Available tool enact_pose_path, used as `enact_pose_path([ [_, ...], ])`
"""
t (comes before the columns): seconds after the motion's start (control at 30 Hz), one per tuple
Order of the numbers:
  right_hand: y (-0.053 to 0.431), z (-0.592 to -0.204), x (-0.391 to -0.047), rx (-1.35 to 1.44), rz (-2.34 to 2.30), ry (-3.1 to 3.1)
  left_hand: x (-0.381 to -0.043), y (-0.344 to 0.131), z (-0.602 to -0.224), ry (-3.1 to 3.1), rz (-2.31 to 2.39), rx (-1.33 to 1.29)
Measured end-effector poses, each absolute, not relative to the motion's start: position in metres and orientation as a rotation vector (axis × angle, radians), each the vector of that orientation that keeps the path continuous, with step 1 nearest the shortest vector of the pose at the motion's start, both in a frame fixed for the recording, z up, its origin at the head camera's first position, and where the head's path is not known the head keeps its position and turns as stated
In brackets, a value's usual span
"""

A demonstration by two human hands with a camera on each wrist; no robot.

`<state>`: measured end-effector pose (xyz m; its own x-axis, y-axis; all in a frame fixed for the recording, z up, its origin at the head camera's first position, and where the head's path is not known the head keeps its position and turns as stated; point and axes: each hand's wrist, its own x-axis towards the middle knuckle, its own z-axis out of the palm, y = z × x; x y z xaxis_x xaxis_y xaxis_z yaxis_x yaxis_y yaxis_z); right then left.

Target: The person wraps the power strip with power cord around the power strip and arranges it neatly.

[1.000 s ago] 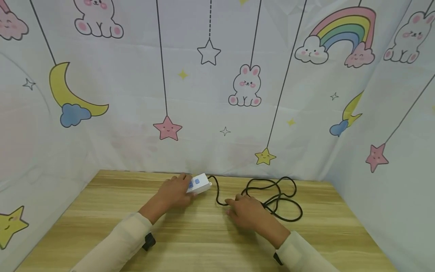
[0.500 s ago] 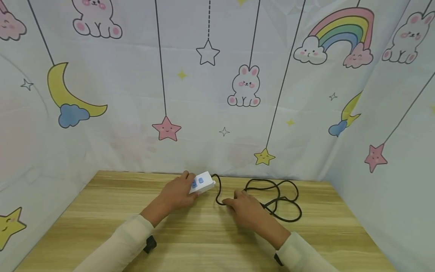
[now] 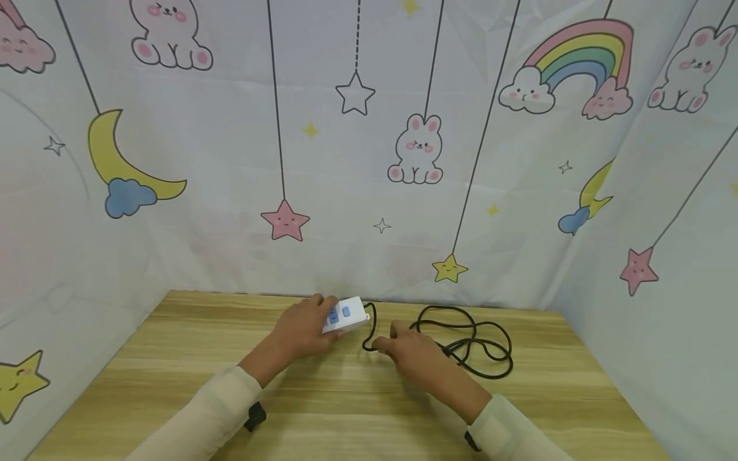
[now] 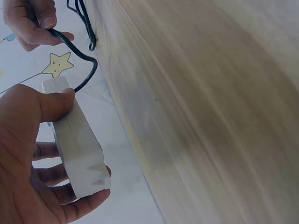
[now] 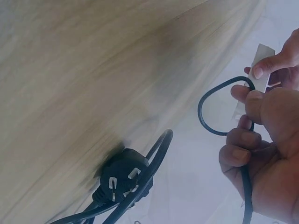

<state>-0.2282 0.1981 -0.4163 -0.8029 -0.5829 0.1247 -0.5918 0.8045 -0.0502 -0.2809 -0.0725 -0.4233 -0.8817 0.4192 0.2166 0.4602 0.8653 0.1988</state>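
Note:
A white power strip (image 3: 352, 314) with blue sockets is in my left hand (image 3: 300, 326), near the table's back edge. In the left wrist view the thumb lies along one side of the power strip (image 4: 81, 144) and the fingers curl round the other. To its right, my right hand (image 3: 418, 352) pinches the black cord (image 3: 375, 323) between thumb and forefinger, a short way from where it leaves the strip. A small bend of cord (image 5: 200, 109) stands out between the two hands, and more of it runs through the right hand's curled fingers.
The remaining cord (image 3: 510, 342) lies in loose loops on the wooden table (image 3: 346, 416), right of the right hand. Its black three-pin plug (image 5: 122, 175) shows in the right wrist view. A white cloth (image 3: 357, 166) with printed figures hangs behind the table.
My left hand has shifted the power strip slightly to the right. The right hand has come a little left, and the cord between the hands is bent more tightly.

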Motion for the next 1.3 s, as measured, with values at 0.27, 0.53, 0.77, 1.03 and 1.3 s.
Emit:
enact_pose_path([
  [0.27,0.198,-0.418,-0.229,1.015,0.108,-2.758,-0.275,-0.070,-0.428,-2.851,-0.320,-0.754],
  [0.53,0.198,-0.414,-0.231,0.989,0.154,-2.695,-0.270,-0.064,-0.430,-2.816,-0.312,-0.851],
  [0.77,0.199,-0.410,-0.235,1.003,0.172,-2.611,-0.266,-0.061,-0.425,-2.781,-0.297,-0.918],
  [1.03,0.202,-0.409,-0.239,1.014,0.197,-2.522,-0.264,-0.059,-0.424,-2.771,-0.296,-0.970],
  [1.3,0.201,-0.401,-0.242,0.841,0.328,-2.637,-0.260,-0.057,-0.426,-2.672,-0.317,-1.037],
])
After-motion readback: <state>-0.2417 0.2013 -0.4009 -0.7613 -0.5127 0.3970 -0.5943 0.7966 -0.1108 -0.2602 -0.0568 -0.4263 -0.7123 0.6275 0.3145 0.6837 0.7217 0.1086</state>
